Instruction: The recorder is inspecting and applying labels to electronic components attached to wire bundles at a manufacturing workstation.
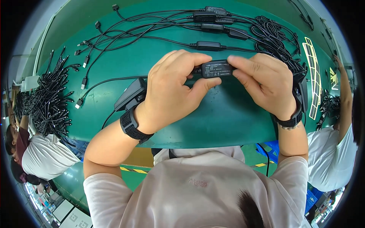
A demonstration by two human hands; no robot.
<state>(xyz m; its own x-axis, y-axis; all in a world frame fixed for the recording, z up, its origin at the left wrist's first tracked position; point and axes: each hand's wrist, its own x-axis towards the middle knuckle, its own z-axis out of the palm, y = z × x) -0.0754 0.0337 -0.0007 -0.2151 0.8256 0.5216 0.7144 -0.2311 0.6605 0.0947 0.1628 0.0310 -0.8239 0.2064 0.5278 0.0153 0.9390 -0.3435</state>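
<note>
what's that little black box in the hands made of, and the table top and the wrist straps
Black box: looks like hard moulded plastic, matt, with crisp edges and a printed label face. Table top: a smooth green mat, probably rubber or vinyl, with a soft sheen. Wrist straps: seemingly woven fabric, with a coarse ribbed texture.

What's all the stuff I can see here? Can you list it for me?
Adapter block: one, black with a label, held between both hands.
Cables with inline blocks: several, black, laid across the far side of the table.
Loose cable pile: many, black, at the table's left end.
Label strips: a few sheets, yellowish, at the right end.
Table: one, green.
Co-workers: one at the left, one at the right, in white shirts.
Wrist devices: two, black, strapped on each wrist.
Left hand: pinching the block's left end.
Right hand: pinching its right end.
</note>
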